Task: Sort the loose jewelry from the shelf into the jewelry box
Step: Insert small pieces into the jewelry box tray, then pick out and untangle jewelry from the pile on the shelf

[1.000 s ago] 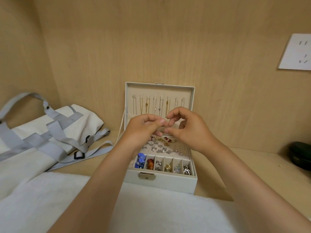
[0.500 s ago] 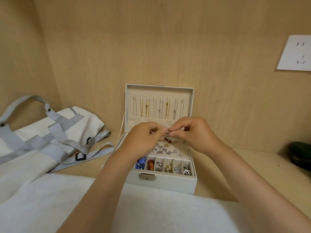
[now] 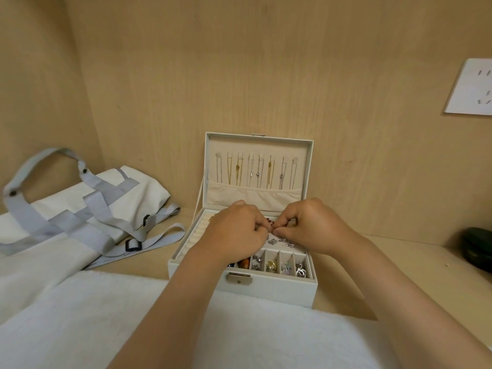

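Closely paired, left hand and right hand meet over the jewelry box, lower centre.
Both sets of fingers curl tight, tips pinching a tiny piece (too small to identify); the tray beneath is mostly hidden. White box open, lid upright with necklaces hanging, front compartments holding charms.
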Available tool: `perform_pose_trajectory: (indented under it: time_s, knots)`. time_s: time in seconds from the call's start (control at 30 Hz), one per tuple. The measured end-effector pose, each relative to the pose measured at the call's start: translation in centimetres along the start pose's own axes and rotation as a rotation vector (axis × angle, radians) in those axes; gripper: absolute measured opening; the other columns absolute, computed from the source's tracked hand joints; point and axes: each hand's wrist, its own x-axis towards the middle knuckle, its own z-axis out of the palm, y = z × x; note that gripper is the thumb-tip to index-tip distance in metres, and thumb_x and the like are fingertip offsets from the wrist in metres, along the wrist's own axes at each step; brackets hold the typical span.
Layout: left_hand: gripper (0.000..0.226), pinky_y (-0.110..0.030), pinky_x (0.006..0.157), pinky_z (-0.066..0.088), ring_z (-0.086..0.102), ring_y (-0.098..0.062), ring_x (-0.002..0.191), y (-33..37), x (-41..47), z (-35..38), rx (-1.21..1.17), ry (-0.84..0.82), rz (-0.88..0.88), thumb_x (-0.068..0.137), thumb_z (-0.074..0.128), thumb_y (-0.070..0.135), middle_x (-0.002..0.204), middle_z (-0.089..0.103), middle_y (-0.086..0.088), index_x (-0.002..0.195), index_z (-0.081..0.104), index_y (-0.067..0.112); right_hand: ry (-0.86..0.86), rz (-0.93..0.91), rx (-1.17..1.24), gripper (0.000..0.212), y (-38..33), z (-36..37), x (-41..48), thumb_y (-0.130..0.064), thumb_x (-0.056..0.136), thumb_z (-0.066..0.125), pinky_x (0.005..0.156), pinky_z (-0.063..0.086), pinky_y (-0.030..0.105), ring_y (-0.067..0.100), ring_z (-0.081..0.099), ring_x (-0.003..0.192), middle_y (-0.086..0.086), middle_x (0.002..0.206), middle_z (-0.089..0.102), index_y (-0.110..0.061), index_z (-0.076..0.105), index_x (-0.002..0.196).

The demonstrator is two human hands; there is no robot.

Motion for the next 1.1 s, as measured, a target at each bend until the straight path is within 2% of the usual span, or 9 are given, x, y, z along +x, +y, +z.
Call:
perform_pose_trajectory:
  time_s: [0.13, 0.23, 0.37, 0.53, 0.6, 0.73, 0.8, 0.97, 1.1]
  knots:
    - [0.032, -0.034, 0.086, 0.053, 0.057, -0.007, 0.094, -0.1, -0.1, 0.1, -0.019, 0.010, -0.005, 0.078, 0.048, 0.037, 0.102, 0.063, 0.014, 0.096, 0.073, 0.046, -0.096, -0.037, -0.017, 0.008, 0.2, -0.6, 0.1, -0.026, 0.082, 0.077, 0.081, 0.055, 0.033, -0.001, 0.063, 0.082, -0.021, 0.084, 0.069, -0.034, 0.078, 0.085]
    - [0.028, -0.035, 0.088, 0.051, 0.057, -0.009, 0.096, 0.0, -0.3, -0.1, -0.025, 0.036, 0.021, 0.085, 0.057, 0.029, 0.100, 0.062, 0.011, 0.105, 0.072, 0.041, -0.120, -0.008, -0.012, 0.010, 0.1, -0.8, 0.2, -0.026, 0.088, 0.071, 0.079, 0.056, 0.034, -0.001, 0.062, 0.079, -0.017, 0.085, 0.070, -0.032, 0.078, 0.090]
    - [0.029, -0.039, 0.092, 0.048, 0.050, -0.011, 0.104, 0.2, -0.3, 0.0, 0.010, 0.015, 0.059, 0.088, 0.053, 0.029, 0.104, 0.066, 0.012, 0.105, 0.074, 0.038, -0.114, 0.014, 0.000, 0.008, 0.2, -0.6, 0.2, -0.025, 0.089, 0.069, 0.076, 0.056, 0.034, -0.002, 0.060, 0.072, -0.018, 0.079, 0.068, -0.030, 0.076, 0.090]
    - [0.029, -0.040, 0.095, 0.045, 0.048, -0.012, 0.105, 0.1, -0.2, 0.2, 0.020, 0.026, 0.065, 0.088, 0.053, 0.027, 0.106, 0.066, 0.012, 0.105, 0.074, 0.036, -0.122, 0.017, -0.034, 0.007, -0.1, -0.8, 0.1, -0.027, 0.088, 0.071, 0.077, 0.055, 0.031, 0.000, 0.062, 0.077, -0.013, 0.085, 0.071, -0.030, 0.076, 0.091]
    - [0.029, -0.038, 0.095, 0.043, 0.047, -0.013, 0.105, 0.3, -0.2, 0.2, 0.045, 0.032, 0.084, 0.089, 0.052, 0.028, 0.106, 0.066, 0.011, 0.108, 0.073, 0.036, -0.114, 0.015, -0.012, 0.008, 0.1, -0.8, 0.2, -0.025, 0.088, 0.071, 0.074, 0.052, 0.026, -0.003, 0.061, 0.077, -0.015, 0.087, 0.071, -0.031, 0.076, 0.090]
    - [0.027, -0.035, 0.094, 0.041, 0.047, -0.013, 0.103, 0.6, -0.3, 0.0, 0.076, 0.093, 0.102, 0.092, 0.052, 0.031, 0.104, 0.065, 0.012, 0.112, 0.070, 0.035, -0.049, 0.001, 0.099, 0.012, 0.2, -1.6, -0.1, -0.017, 0.089, 0.070, 0.067, 0.037, 0.008, -0.014, 0.057, 0.072, -0.015, 0.090, 0.072, -0.026, 0.078, 0.093]
    - [0.026, -0.032, 0.093, 0.039, 0.048, -0.012, 0.103, 1.1, -0.6, 0.0, 0.079, 0.127, 0.120, 0.092, 0.052, 0.032, 0.102, 0.064, 0.013, 0.112, 0.069, 0.035, -0.009, 0.015, 0.162, 0.011, 0.3, -2.5, -0.8, -0.015, 0.089, 0.071, 0.063, 0.038, 0.004, -0.015, 0.056, 0.064, -0.012, 0.091, 0.073, -0.021, 0.079, 0.094]
    - [0.022, -0.035, 0.093, 0.039, 0.051, -0.014, 0.100, 3.8, -1.3, 0.9, 0.065, 0.177, 0.221, 0.096, 0.053, 0.030, 0.101, 0.066, 0.013, 0.109, 0.070, 0.033, 0.011, 0.071, 0.184, 0.012, 2.2, -5.2, -4.0, -0.008, 0.086, 0.074, 0.060, 0.038, 0.003, -0.014, 0.054, 0.056, -0.006, 0.088, 0.072, -0.013, 0.079, 0.095]
    - [0.020, -0.029, 0.085, 0.038, 0.051, -0.012, 0.100, 7.5, -1.2, 2.5, 0.016, 0.175, 0.286, 0.096, 0.055, 0.030, 0.097, 0.063, 0.016, 0.108, 0.071, 0.031, -0.020, 0.173, 0.125, 0.012, 5.5, -7.3, -7.4, -0.011, 0.084, 0.076, 0.065, 0.038, 0.003, -0.015, 0.057, 0.065, -0.005, 0.090, 0.073, -0.017, 0.079, 0.094]
